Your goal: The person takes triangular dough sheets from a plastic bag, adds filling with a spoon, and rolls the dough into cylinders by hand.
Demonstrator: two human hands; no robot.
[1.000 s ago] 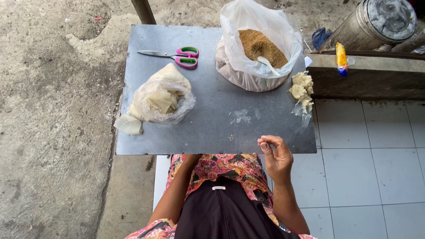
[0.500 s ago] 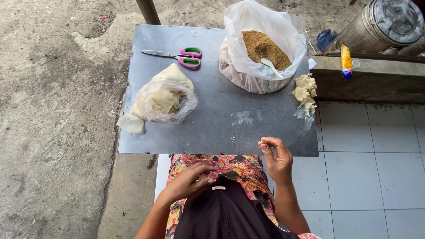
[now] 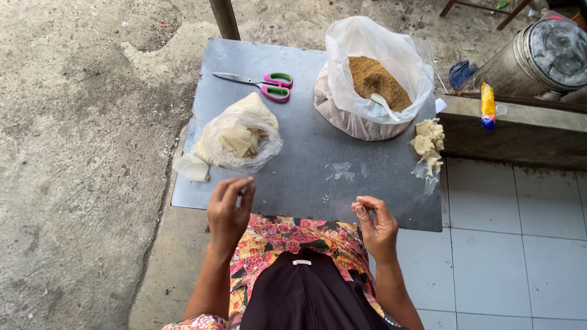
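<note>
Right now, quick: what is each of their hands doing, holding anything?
Left hand: raised, fingers curled, nothing visible in it.
Right hand: fingertips pinched together; whether it holds anything cannot be told.

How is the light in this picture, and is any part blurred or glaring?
Head view: soft, even daylight without hard shadows; the grey metal table shows only a dull sheen; the left hand looks slightly soft, the scissors sharp; the table's edges look slightly bowed.
</note>
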